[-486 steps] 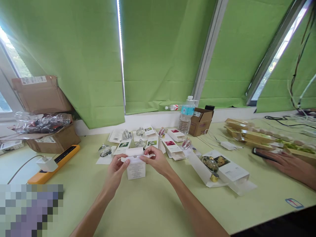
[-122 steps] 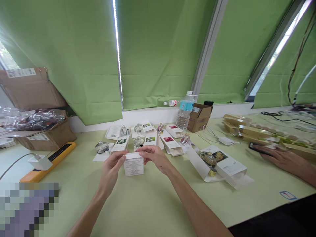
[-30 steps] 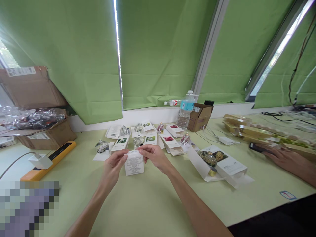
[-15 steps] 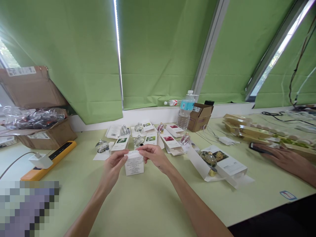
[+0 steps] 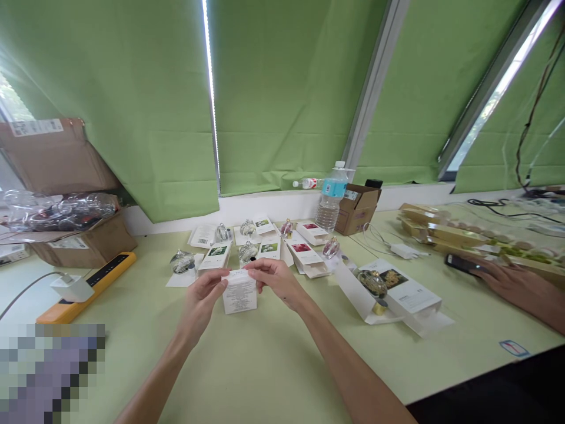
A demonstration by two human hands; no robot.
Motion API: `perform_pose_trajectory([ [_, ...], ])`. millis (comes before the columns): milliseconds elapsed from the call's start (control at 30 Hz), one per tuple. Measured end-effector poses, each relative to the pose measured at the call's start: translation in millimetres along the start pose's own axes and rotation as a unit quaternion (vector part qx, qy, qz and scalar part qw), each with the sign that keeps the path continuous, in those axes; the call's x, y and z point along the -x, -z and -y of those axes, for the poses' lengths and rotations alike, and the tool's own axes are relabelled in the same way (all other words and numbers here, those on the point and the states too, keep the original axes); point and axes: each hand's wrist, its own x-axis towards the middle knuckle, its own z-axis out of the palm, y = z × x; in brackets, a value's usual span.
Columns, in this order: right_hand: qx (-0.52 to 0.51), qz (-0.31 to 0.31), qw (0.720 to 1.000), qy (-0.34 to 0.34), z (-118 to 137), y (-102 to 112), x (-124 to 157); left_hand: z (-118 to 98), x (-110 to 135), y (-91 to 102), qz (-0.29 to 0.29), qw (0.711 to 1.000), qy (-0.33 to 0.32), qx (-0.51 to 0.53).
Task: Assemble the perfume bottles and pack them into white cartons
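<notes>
- Green window blinds [image 5: 132,118] back the pale green tabletop [image 5: 273,359].
- Your left hand [image 5: 200,301] and right hand [image 5: 276,280] grip a white printed carton [image 5: 239,294] between them, near the tabletop's middle.
- Hazard: a loosened grip can drop the carton.
- Hazard: a careless forward movement can strike the glass ornament [image 5: 248,252] just beyond it, tipping or chipping the glass.
</notes>
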Motion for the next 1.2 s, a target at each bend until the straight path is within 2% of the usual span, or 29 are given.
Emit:
perform_pose_trajectory([
  [500, -0.008, 0.007, 1.000, -0.014, 1, -1, 1, -1, 0, 0.5, 0.007, 1.000, 0.003, 0.007],
  [700, -0.053, 0.019, 0.998, -0.036, 5, 0, 3, -1, 1, -0.7, -0.002, 1.000, 0.003, 0.009],
  [900, -0.043, 0.047, 0.994, -0.093, 8, 4, 5, 3, 0, -1.5, -0.015, 0.997, 0.053, 0.052],
  [1200, -0.041, 0.051, 0.993, -0.100, 1, 4, 3, 9, -3, 1.8, -0.001, 0.995, 0.064, 0.074],
])
